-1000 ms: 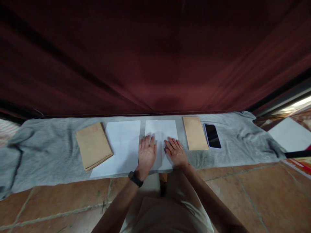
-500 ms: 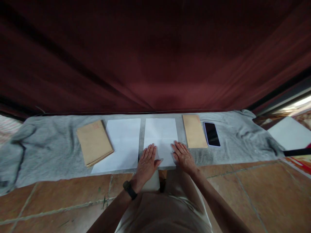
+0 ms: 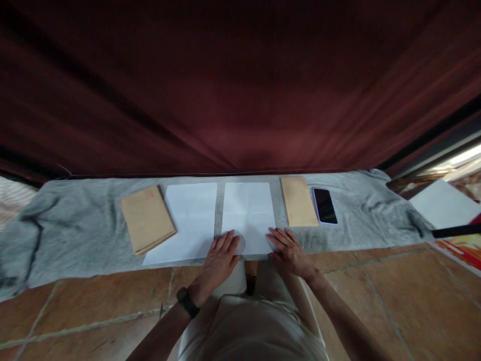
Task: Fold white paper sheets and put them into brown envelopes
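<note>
A white sheet of paper (image 3: 248, 210) lies flat on a grey cloth in front of me. My left hand (image 3: 222, 253) rests on its lower left corner, fingers stretched out, with a dark watch on the wrist. At the lower right edge of the sheet lies my right hand (image 3: 289, 250), palm down, fingers spread. To the left is more white paper (image 3: 193, 215), partly covered by a stack of brown envelopes (image 3: 148, 218). A single brown envelope (image 3: 299, 200) lies to the right of the sheet.
A phone (image 3: 325, 206) with a dark screen lies right of the single envelope. The grey cloth (image 3: 86, 225) covers a narrow surface. Behind it hangs a dark red curtain (image 3: 240, 110). Tiled floor (image 3: 376, 286) shows below, and a white panel (image 3: 443, 205) stands at the far right.
Both hands have slid toward me along the sheet and moved slightly apart. The crease across the middle of the sheet looks fainter.
</note>
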The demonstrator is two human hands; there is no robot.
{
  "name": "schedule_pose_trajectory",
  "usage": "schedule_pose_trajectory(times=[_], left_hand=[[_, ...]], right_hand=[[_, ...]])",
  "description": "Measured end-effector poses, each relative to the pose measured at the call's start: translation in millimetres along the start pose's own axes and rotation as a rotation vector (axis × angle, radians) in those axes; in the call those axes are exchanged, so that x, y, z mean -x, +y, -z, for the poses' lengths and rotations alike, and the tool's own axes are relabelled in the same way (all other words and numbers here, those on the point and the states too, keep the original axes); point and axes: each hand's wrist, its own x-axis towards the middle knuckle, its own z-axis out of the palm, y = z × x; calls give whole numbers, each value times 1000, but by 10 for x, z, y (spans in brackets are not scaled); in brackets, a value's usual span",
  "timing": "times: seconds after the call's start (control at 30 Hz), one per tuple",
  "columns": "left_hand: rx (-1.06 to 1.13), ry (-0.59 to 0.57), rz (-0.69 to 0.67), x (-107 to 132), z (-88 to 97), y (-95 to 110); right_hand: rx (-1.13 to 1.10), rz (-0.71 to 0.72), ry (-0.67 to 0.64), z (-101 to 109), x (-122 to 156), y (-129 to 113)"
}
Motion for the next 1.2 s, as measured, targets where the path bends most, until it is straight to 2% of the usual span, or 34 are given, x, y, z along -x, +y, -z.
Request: schedule_pose_trajectory(times=[0.23,0.4,0.63,0.8,0.93,1.07,1.2], left_hand=[[87,21,28,-81,84,0],[256,50,-18,-163,141,-143],[460,54,-125,-162,87,-353],[412,-44,-233,-228,204,-337],[340,-164,-273,-297,300,-334],[418,-219,-320,-352,228,-490],[550,-165,-273,-399,138,-623]], right_hand=[[-31,2,16,35,-22,-3],[-107,24,21,28,-26,94],[-234,37,92,6,-82,234],[-147,63,63,11,-205,190],[-218,105,15,-26,-228,156],[-305,93,60,-86,-143,164],[-327,61,90,-90,-109,209]])
